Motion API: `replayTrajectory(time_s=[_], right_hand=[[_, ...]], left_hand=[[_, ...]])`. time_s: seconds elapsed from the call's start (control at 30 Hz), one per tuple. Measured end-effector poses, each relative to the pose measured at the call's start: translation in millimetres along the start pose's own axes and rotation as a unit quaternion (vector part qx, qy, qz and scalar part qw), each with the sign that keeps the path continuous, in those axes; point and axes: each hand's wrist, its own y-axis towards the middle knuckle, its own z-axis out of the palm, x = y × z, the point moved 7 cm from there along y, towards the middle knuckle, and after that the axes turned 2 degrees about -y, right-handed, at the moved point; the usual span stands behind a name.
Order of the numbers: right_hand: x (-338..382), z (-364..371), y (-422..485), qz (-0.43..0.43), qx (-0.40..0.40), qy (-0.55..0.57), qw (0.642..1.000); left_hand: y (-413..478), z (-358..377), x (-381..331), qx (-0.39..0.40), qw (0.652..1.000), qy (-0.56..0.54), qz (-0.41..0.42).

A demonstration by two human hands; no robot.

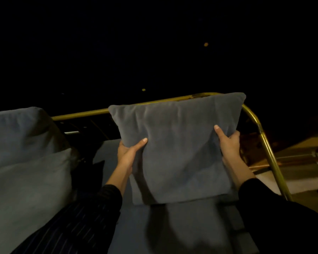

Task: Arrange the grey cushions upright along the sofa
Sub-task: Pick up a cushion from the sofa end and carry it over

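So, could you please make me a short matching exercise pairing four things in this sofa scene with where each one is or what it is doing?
Things:
1. held grey cushion
2. left hand
3. brass rail
4. cushions at the left

Places or states:
A. grips the cushion's left edge
B. curves down at the sofa's right end
C. held upright in both hands
D. rest untouched at the picture's left side

Pairs: 1-C, 2-A, 3-B, 4-D

I'm seeing a plain grey cushion (174, 149), paler grey cushions (24, 143) at left, a brass-gold rail (264, 142), a grey-blue seat (173, 226), and dark sleeves (77, 222), the left one showing thin pale stripes.
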Motion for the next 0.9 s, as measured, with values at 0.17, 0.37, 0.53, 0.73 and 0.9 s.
replayTrajectory(time_s=[0.17,0.37,0.53,0.73,0.9], right_hand=[[44.5,33.0,13.4,-0.03,0.05,0.007,0.998],[68.5,59.2,28.5,-0.045,0.077,0.035,0.995],[68.6,74.9,41.4,-0.05,0.1,0.053,0.992],[57.2,83.7,55.8,-0.033,0.142,0.027,0.989],[65.6,88.6,66.4,-0.016,0.161,0.071,0.984]], left_hand=[[22.4,-2.3,-50.4,-0.005,0.998,-0.023,0.062],[50.8,0.2,-80.8,0.004,0.996,-0.024,0.092],[71.9,3.2,-81.2,0.015,0.996,-0.024,0.088],[78.2,11.7,-64.8,0.056,0.997,-0.037,0.036],[75.7,20.0,-75.7,0.054,0.995,-0.08,0.039]])
